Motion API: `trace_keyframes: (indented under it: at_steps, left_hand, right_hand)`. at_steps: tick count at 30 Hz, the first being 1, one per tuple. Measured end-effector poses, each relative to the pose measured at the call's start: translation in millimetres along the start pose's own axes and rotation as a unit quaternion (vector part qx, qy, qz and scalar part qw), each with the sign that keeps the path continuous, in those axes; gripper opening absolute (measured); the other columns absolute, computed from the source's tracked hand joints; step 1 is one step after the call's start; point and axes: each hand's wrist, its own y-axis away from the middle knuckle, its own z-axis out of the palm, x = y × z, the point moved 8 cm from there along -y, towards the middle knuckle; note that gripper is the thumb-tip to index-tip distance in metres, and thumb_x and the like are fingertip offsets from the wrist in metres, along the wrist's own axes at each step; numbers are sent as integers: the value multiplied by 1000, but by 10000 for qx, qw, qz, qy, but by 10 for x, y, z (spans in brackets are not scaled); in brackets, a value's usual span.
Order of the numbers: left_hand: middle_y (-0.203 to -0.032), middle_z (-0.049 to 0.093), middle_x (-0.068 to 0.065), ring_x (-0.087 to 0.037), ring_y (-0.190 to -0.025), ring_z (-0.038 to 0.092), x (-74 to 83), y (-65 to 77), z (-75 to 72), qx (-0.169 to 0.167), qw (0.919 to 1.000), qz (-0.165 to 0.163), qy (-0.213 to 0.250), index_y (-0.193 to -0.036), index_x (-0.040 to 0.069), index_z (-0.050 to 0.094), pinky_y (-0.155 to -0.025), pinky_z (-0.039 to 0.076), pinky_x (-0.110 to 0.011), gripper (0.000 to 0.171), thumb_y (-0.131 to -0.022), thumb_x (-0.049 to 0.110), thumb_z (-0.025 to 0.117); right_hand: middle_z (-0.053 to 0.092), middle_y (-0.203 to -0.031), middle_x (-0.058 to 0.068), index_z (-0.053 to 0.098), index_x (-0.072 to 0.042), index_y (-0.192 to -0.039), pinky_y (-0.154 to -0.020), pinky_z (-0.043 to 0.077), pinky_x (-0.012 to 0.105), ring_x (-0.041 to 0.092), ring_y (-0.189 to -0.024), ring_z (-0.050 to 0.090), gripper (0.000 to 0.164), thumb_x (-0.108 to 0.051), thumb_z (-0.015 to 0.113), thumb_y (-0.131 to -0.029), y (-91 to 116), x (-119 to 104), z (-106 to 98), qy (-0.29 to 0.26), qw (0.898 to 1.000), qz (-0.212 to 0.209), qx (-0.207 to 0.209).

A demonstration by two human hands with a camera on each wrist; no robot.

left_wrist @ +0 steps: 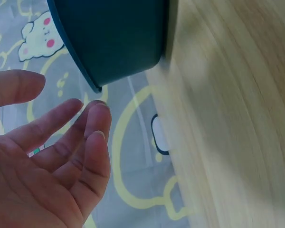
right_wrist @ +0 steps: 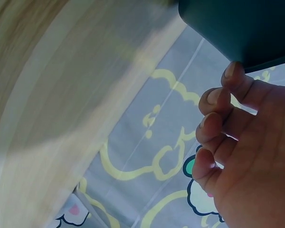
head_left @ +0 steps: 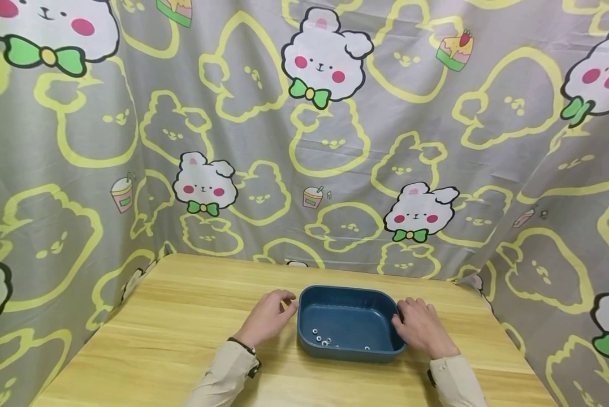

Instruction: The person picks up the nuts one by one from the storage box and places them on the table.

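Observation:
A dark blue rectangular plastic basin (head_left: 350,355) with rounded corners sits on the wooden table. Several small silvery nuts (head_left: 315,331) lie on its floor, most in the near left corner and one (head_left: 367,348) nearer the right. My left hand (head_left: 271,316) is beside the basin's left end, fingers loosely bent and apart from the thumb; in the left wrist view a gap shows between the fingertips (left_wrist: 100,108) and the rim. At the right end, my right hand (head_left: 425,327) holds the rim, thumb over the edge and index fingertip (right_wrist: 233,71) against the outside; the basin hides the thumb in the right wrist view.
The light wooden table (head_left: 182,316) extends around the basin on all sides. Behind it and at both sides hangs a grey curtain (head_left: 263,141) with cartoon bears, close along the table's edges.

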Motion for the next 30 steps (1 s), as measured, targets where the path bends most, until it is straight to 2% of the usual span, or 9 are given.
trace_keyframes:
  at_steps: [5,12,16,19,23,30]
  left_hand:
    - [-103,72,-6,-10,-80,59,81,-6,7,-93,9999,125,-27,-116,3,73,-71,49,-26,25,-102,20,63]
    - [-105,71,-6,-26,-98,63,230,-80,-52,1,9992,358,-160,-114,5,75,-82,51,-35,23,-100,19,65]
    - [-98,69,-3,-26,-97,63,378,-142,-36,-232,9954,780,-503,-110,5,77,-81,51,-33,20,-97,18,69]
    - [-91,68,-3,-21,-93,61,529,-184,7,-512,9868,1252,-891,-106,5,78,-80,51,-31,17,-95,17,72]
    - [-86,71,-3,-16,-85,60,692,-210,97,-801,9700,1801,-1421,-99,6,80,-79,51,-30,12,-93,14,75]
    - [-86,78,2,-14,-84,70,800,-211,298,-1099,9427,2278,-2178,-94,10,82,-78,55,-29,8,-87,13,80]
  right_hand:
    - [61,-87,5,68,-8,-97,-74,41,46,27,-84,54,18,-25,62,-96,7,6,3,-39,10000,15,-26]
    - [65,-93,8,69,-4,-105,-76,42,49,30,-89,57,24,-25,61,-96,-1,15,-10,-84,10000,38,-30]
    - [66,-95,8,70,-4,-107,-77,42,48,30,-90,58,26,-26,61,-96,-5,18,5,-84,9999,37,-80]
    - [66,-96,9,70,-4,-108,-77,42,48,31,-91,58,26,-25,61,-96,-3,24,2,-90,9999,53,-74]
    - [66,-95,8,70,-5,-107,-76,42,48,30,-90,58,25,-25,61,-96,-3,25,4,-98,9999,33,-65]
    - [65,-93,8,69,-5,-105,-76,42,48,30,-89,57,24,-26,62,-96,6,18,14,-75,9999,56,-59]
